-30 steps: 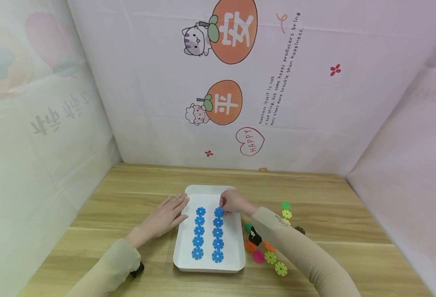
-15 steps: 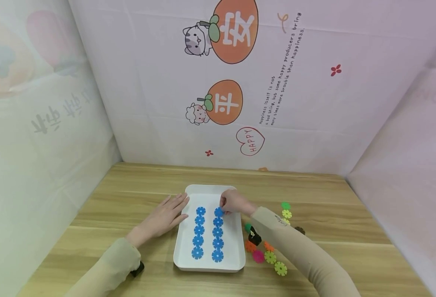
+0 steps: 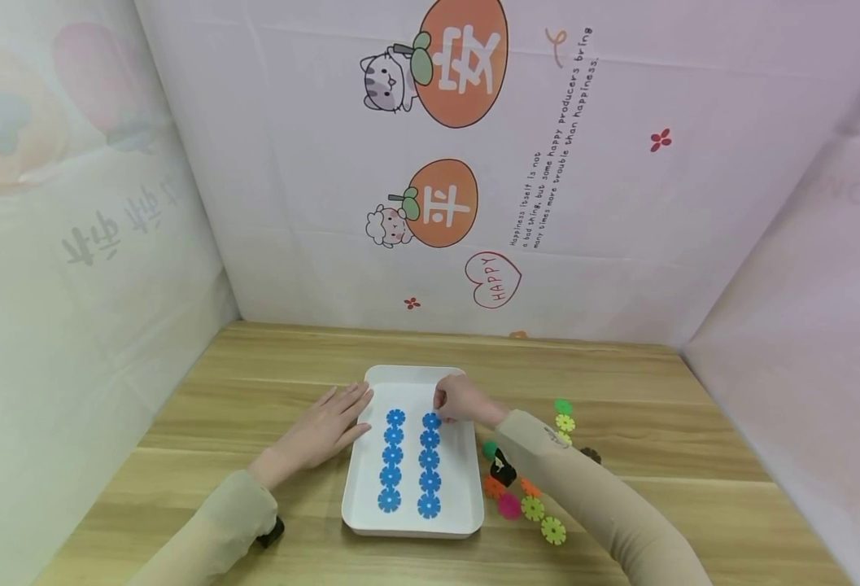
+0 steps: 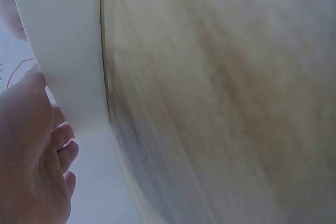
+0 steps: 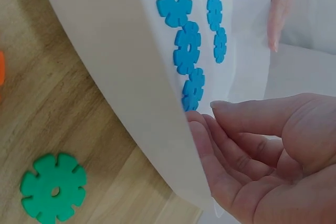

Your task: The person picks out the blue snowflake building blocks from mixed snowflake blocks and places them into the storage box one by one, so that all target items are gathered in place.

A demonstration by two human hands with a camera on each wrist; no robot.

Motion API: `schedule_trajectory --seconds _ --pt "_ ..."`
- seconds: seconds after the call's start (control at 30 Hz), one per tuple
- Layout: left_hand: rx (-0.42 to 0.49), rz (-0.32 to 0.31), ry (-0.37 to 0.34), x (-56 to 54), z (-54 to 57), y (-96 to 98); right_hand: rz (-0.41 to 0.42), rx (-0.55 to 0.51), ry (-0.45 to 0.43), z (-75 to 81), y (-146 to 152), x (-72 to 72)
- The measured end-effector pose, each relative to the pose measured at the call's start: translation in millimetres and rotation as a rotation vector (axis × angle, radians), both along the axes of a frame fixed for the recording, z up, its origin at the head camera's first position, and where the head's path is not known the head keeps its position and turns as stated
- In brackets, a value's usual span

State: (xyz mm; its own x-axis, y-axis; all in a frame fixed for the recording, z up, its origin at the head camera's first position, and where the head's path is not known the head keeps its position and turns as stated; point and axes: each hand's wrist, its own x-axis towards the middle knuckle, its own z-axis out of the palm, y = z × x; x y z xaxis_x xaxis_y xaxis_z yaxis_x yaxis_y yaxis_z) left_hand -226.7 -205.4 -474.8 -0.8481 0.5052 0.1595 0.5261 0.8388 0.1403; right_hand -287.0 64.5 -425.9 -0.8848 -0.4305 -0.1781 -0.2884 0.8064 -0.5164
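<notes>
A white tray holds two rows of blue notched plastic discs. The left row and the right row run lengthwise. My left hand rests on the tray's left rim with fingers extended; in the left wrist view this hand lies against the white wall. My right hand reaches over the right side, fingertips beside the far disc of the right row. In the right wrist view, a gap shows between thumb and bent fingers of this hand, near a blue disc.
Right of the tray, loose discs lie on the wooden table: a green disc, a pink disc, a yellow-green disc and several others. My right sleeve passes over that area. A printed cloth wall stands behind.
The far disc of the right row has shifted slightly toward me, and my right fingertips now show at its far edge. My left hand has stayed in place.
</notes>
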Motion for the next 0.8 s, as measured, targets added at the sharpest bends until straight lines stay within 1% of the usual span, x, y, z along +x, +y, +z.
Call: schedule_trajectory --seconds 0.03,0.17,0.3,0.43,0.6,0.8 --pt "-0.001 0.000 0.001 -0.3 -0.1 0.1 0.000 -0.013 0.000 0.8 1 0.2" --pt "0.000 0.000 -0.001 -1.7 -0.4 0.3 -0.016 -0.094 -0.043 5.4 7 -0.6" --pt "0.003 -0.003 -0.005 -2.0 0.3 0.2 -0.032 -0.140 -0.058 11.5 18 -1.7" --pt "0.010 -0.008 -0.008 -2.2 1.3 -0.2 -0.027 -0.153 -0.029 20.2 32 -0.5" --pt "0.006 -0.006 -0.025 -2.7 1.4 -0.8 -0.022 -0.189 0.005 27.2 52 3.0" --pt "0.008 -0.002 -0.038 -3.5 1.3 -0.7 0.019 -0.233 0.093 24.4 83 2.2"
